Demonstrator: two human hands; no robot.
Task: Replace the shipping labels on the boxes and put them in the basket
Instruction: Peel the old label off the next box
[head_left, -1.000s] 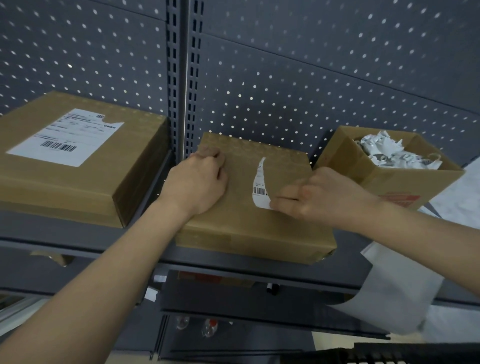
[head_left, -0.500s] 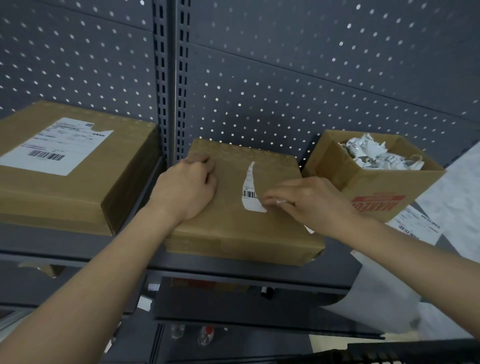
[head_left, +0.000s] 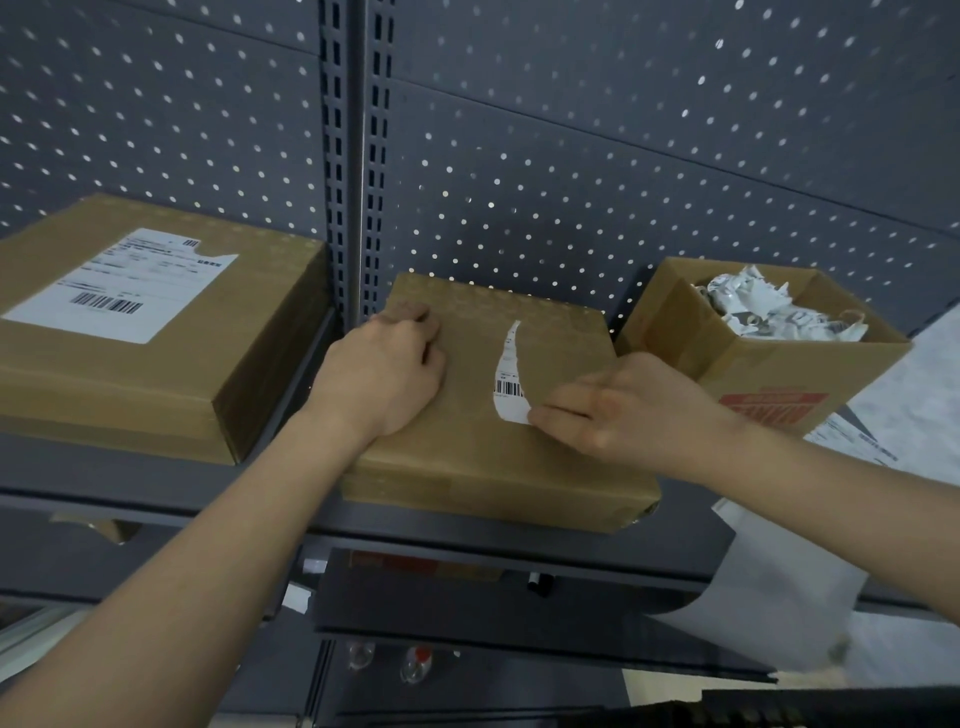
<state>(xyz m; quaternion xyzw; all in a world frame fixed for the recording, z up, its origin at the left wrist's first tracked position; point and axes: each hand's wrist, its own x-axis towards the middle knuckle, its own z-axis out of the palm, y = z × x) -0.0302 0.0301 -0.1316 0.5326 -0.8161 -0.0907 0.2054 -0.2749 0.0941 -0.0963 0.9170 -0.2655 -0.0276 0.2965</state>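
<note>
The right hand's (head_left: 623, 410) fingers (head_left: 550, 415) pinch the lower corner of a torn label (head_left: 506, 379) on the box (head_left: 467, 457) at mid-frame, the left hand's (head_left: 384, 374) clenched fingers press that box's upper left, and it lies on the shelf (head_left: 156, 483) between a labelled box (head_left: 156, 374) and a scrap-filled carton (head_left: 769, 374).

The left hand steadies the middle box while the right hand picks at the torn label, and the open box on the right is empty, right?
Not empty. The head view shows the open box filled with crumpled white paper. The rest is right.
</note>
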